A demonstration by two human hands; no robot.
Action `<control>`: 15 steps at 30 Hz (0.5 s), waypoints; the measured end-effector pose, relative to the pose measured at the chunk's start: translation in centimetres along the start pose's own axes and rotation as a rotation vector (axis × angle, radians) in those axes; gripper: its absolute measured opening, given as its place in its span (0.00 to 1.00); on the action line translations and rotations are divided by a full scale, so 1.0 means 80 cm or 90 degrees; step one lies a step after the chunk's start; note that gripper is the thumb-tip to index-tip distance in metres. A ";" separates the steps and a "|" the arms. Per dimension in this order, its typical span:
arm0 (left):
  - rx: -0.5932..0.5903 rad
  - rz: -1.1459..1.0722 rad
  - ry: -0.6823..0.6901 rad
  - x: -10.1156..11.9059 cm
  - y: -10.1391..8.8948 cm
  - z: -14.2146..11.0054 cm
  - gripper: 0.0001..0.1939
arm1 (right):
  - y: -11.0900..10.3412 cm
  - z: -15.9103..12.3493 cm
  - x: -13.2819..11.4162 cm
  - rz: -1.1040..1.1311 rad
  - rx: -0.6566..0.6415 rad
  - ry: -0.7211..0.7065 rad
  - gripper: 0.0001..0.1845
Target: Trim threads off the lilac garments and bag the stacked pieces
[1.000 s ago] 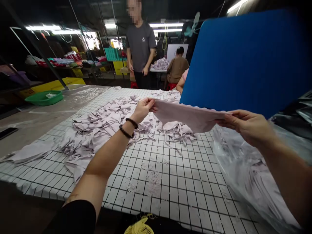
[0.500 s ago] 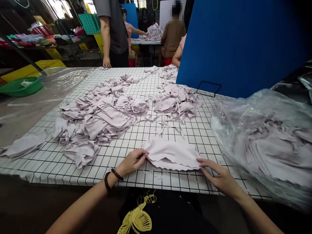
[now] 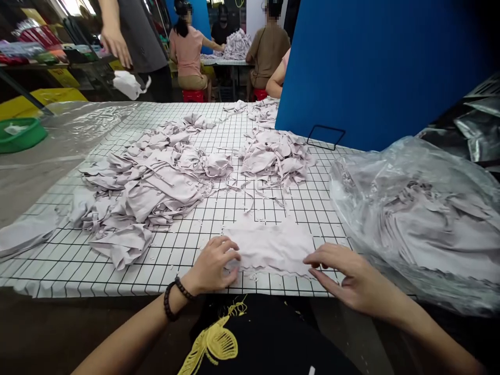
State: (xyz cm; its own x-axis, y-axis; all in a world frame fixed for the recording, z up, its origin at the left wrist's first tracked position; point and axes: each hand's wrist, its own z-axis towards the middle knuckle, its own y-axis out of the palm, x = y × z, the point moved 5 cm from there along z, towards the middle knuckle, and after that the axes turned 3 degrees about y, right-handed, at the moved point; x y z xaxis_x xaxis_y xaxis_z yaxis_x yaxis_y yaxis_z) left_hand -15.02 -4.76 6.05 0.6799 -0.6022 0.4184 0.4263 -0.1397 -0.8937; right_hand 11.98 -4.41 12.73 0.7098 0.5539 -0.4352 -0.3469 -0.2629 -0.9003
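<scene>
From where I stood, a person was at a table (image 3: pixel 183 271) spread with white cloth ruled in a black grid, both bare hands close to its front edge. A pale lilac-grey piece of fabric (image 3: pixel 273 245) lay flat on the table between those hands, its wavy edge toward the person. The left hand (image 3: pixel 216 263) curved at the left end of the fabric, thumb parted from the curled fingers, with nothing visibly gripped; dark beaded bracelets (image 3: pixel 170 302) circled that wrist. The right hand (image 3: pixel 347 273) was at the opposite end, forefinger at the fabric's edge and thumb slightly apart, its fingers loose as well. Farther back on the left sprawled a large heap of similar pieces (image 3: pixel 156 177), and straight ahead lay a smaller heap (image 3: pixel 273 156). On the right, a clear plastic bag (image 3: pixel 414 156) bulged with more fabric, near a tall blue board (image 3: pixel 371 67) with a black wire stand (image 3: pixel 326 148) before it. Past the far edge stood a person in a grey shirt (image 3: pixel 140 36).
</scene>
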 end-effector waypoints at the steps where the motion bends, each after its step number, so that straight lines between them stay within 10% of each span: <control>1: -0.004 0.003 -0.002 0.006 0.006 0.007 0.10 | 0.001 0.006 -0.009 -0.020 -0.021 -0.014 0.09; 9: -0.018 -0.036 -0.023 -0.012 0.047 0.013 0.05 | 0.111 -0.006 0.048 -0.210 -0.051 0.010 0.08; 15: -0.018 -0.096 -0.020 -0.021 0.052 0.007 0.03 | 0.096 -0.016 0.052 -0.082 -0.048 0.027 0.08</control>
State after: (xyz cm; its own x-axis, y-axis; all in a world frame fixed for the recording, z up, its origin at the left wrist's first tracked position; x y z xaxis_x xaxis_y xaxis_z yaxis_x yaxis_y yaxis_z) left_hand -14.11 -3.88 1.74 0.6278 -0.5476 0.5531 0.5087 -0.2491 -0.8241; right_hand 13.06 -5.13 3.99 0.7715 0.5530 -0.3147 -0.2051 -0.2520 -0.9457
